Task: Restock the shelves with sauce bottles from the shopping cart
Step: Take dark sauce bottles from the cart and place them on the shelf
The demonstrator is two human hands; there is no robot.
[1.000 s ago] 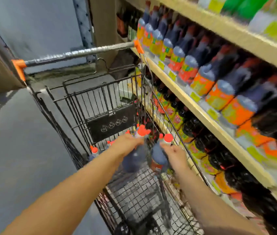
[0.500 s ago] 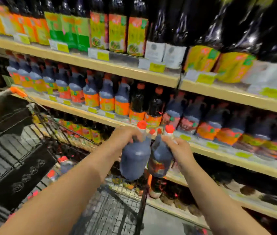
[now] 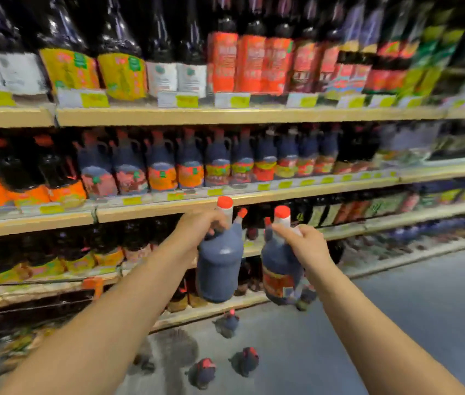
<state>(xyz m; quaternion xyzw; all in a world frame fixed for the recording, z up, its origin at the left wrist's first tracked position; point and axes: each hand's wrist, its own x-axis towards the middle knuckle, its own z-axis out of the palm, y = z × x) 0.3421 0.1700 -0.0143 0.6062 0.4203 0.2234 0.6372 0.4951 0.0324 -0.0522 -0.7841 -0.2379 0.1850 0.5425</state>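
Two sauce jugs held up, facing the shelves.

My left hand (image 3: 201, 228) has its fingers curled round the neck of one dark bottle (image 3: 219, 269). My right hand (image 3: 309, 246) grips the second bottle (image 3: 279, 266) just under its red cap. Both bottles hang in the air before the shelves (image 3: 140, 210). They look full, so I expect heavy, rigid, possibly slick plastic, and I judge the neck the surest hold.
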